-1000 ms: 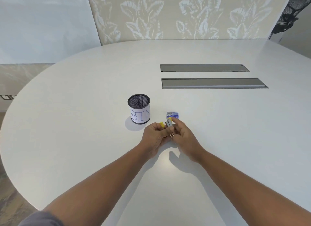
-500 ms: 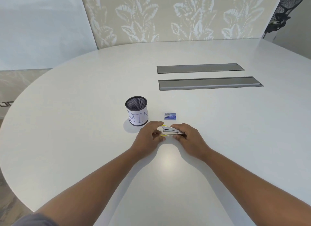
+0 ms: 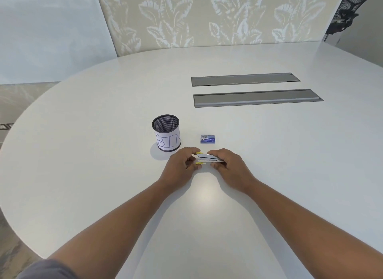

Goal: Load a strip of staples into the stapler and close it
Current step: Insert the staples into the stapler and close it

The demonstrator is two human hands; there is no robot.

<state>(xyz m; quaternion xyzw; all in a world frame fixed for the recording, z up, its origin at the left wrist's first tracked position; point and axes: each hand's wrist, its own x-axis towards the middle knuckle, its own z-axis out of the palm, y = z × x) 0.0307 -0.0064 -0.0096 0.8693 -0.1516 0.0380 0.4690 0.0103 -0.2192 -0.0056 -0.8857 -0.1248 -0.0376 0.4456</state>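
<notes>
- Left hand [image 3: 179,164] low over the white table [image 3: 103,154], palm down, forearm stretched in from 7 o'clock; fingers curled and pinched on the left end of the stapler [image 3: 208,159], thumb on the near side.
- Right hand [image 3: 227,164] mirrored, forearm in from 5 o'clock, knuckles up, fingertips closed over the stapler's right end and top.
- Stapler held level between both hands, just above or on the tabletop (contact hidden by the fingers), at 6 o'clock from the staple box [image 3: 207,139].
- Small, wedge-shaped, shiny silver metal body with a dark slot along the side and yellow plastic tips at the left end, one above and one below; open or closed: cannot tell.
- Staple box small, flat, rectangular, blue printed card, lying just beyond the hands, apart from them.
- Mesh cup [image 3: 166,132] at 10 o'clock from the stapler: black wire cylinder, upright, wrapped in white paper lettered "BIN".
- Table smooth, matte-glossy, rounded edge; two long grey metal cable hatches [image 3: 257,98] recessed at 1 o'clock, well apart.
- Grey sleeve [image 3: 41,270] at the bottom left corner.
</notes>
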